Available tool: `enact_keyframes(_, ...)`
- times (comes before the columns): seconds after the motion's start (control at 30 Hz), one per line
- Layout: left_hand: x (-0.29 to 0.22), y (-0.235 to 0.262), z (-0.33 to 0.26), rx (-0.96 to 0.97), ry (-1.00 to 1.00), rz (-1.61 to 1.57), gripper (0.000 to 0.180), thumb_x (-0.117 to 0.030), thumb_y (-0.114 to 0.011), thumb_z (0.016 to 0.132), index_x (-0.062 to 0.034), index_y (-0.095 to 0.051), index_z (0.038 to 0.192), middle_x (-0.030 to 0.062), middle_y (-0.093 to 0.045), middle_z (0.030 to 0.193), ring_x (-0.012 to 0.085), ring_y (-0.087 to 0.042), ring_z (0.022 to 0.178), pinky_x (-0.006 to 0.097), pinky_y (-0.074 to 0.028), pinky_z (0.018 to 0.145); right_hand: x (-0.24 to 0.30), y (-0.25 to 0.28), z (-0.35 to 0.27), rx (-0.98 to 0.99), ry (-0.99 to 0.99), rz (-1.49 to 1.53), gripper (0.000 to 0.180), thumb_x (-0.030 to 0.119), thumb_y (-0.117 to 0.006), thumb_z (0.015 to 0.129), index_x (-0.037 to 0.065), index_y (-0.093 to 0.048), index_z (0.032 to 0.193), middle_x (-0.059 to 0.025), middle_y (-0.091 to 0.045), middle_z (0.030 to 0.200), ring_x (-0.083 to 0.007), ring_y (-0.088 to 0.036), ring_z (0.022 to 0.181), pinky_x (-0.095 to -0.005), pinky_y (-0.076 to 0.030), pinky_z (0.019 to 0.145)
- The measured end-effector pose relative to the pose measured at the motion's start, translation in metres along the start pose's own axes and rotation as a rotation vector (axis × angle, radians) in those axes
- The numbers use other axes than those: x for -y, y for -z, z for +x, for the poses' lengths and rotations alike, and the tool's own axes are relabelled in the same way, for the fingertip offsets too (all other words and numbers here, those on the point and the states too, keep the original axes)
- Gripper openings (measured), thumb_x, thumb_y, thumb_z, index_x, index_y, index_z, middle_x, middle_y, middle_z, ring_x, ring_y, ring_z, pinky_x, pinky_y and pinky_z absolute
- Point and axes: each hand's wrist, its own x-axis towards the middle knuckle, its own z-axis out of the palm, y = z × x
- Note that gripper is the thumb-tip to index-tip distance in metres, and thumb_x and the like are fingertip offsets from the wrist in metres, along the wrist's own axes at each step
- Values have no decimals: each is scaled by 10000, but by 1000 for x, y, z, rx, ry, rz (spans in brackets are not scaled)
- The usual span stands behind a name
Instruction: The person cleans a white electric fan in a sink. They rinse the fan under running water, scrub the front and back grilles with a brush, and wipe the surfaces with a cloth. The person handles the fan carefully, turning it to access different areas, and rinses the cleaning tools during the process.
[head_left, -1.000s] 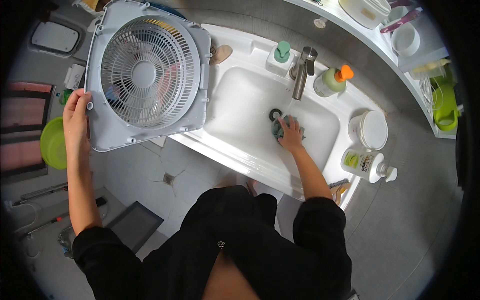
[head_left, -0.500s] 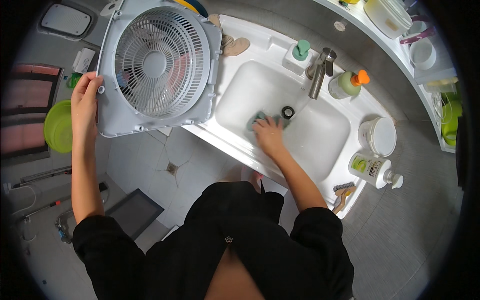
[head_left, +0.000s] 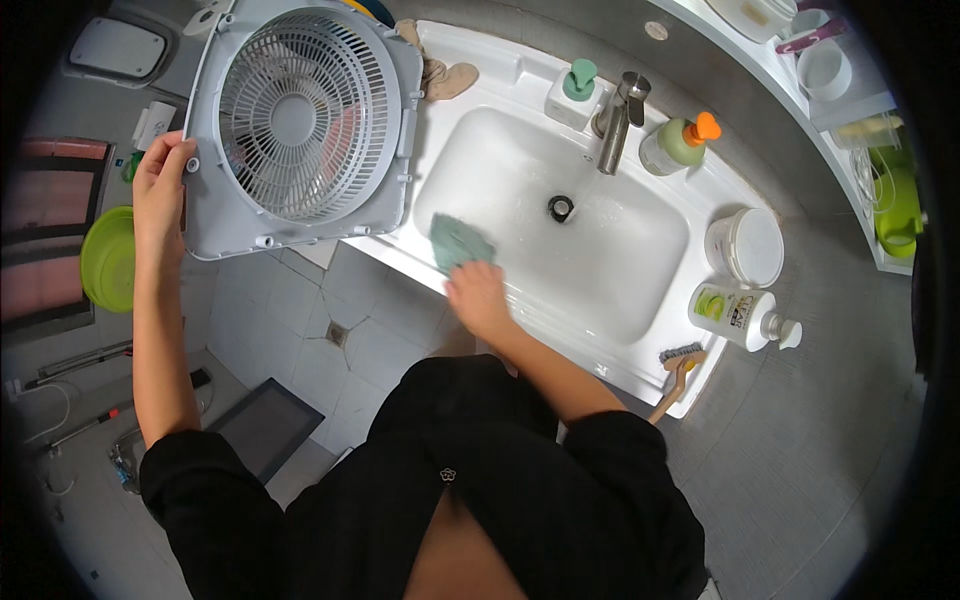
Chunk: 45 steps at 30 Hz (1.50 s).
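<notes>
My left hand (head_left: pixel 162 190) grips the left edge of a light grey fan cover (head_left: pixel 292 232), thumb on its face. The cover has a square frame with a round slotted grille and rests partly over the left end of the white sink (head_left: pixel 400 243). My right hand (head_left: pixel 480 292) is closed on one end of a wet green cloth (head_left: pixel 458 243) at the front rim of the sink. The cloth hangs over the basin's near left corner. Farther right in the basin is a dark round drain (head_left: pixel 560 208).
Behind the basin are a steel faucet (head_left: pixel 618 125), a white soap dispenser (head_left: pixel 574 98) and a green pump bottle (head_left: pixel 672 148). A white tub (head_left: pixel 746 248), a white bottle (head_left: pixel 735 314) and a brush (head_left: pixel 680 372) line the right side. A green basin (head_left: pixel 108 260) is at the left.
My right hand has drawn the green cloth from near the drain leftward and toward me, to the front rim. My left hand still holds the fan cover; the view has shifted slightly.
</notes>
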Motion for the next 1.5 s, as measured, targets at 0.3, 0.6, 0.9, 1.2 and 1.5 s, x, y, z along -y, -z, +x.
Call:
enact_keyframes(0.3,-6,-9,-5,33,-27,-15,92,-137,-542,822,-76,-578,881,-81,-511,712,-28,-407,555,130,-285,457,-115,103,-112,134,-499,21,126,155,-537,771,48,-506,709,-132,-511,725,-323,-484,727,-418,-368,631)
enact_keyframes(0.6,2,-6,-8,85,-19,-41,70,-125,-538,829,-74,-571,865,-76,-504,727,-15,-424,622,132,-307,514,-184,79,-27,122,-487,-321,550,258,-589,748,179,-397,1257,-156,-393,1231,-405,-348,1119,-499,-382,864)
enact_keyframes(0.9,8,-10,-12,143,19,-87,53,-122,-534,836,-83,-559,862,-79,-496,734,-10,-429,648,132,-326,546,-133,50,-57,91,-670,145,245,126,-562,715,90,-589,956,-147,-552,980,-356,-486,944,-418,-393,834)
enact_keyframes(1.2,12,-18,-12,189,51,-138,63,-105,-520,847,-73,-562,882,-65,-520,741,0,-447,641,147,-367,539,-136,127,-146,-90,-585,-66,186,70,-551,704,60,-601,884,-132,-566,926,-346,-504,884,-431,-394,800)
enact_keyframes(1.5,28,-25,-28,191,194,-284,89,-85,-501,840,-44,-562,890,-28,-560,761,36,-497,654,173,-409,584,-164,99,-42,-128,-598,-5,463,220,-560,798,93,-434,1225,-194,-445,1212,-357,-495,1032,-395,-423,866)
